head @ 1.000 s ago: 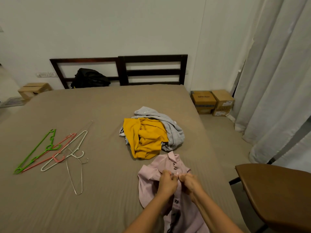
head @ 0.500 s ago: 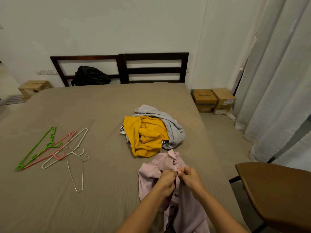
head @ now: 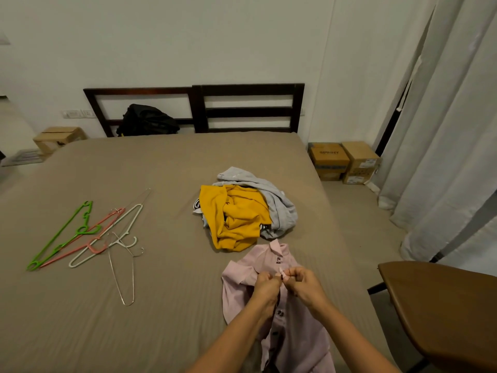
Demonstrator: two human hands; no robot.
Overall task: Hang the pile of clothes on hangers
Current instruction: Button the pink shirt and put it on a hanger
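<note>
A pale pink button-up shirt (head: pixel 298 337) lies on the bed in front of me, collar away from me. My left hand (head: pixel 266 285) and my right hand (head: pixel 302 282) meet at its front placket below the collar, each pinching the fabric edge near a dark button. Behind the shirt sits a pile of clothes with a yellow garment (head: pixel 236 219) on top and a grey one (head: pixel 279 203) behind. Several hangers lie at the left: a green hanger (head: pixel 64 235), a pink hanger (head: pixel 88 243), a white hanger (head: pixel 107 238) and a thin wire hanger (head: pixel 126 278).
The brown bedsheet (head: pixel 134 170) covers a wide bed with a dark headboard (head: pixel 250 109); a black bag (head: pixel 148 121) leans there. Cardboard boxes (head: pixel 344 162) stand on the floor at the right by white curtains (head: pixel 443 144). A brown board (head: pixel 443 313) juts in at the near right.
Both hands stayed together on the shirt's placket and shifted slightly toward the collar. The shirt's front edge is lifted a little between the fingers.
</note>
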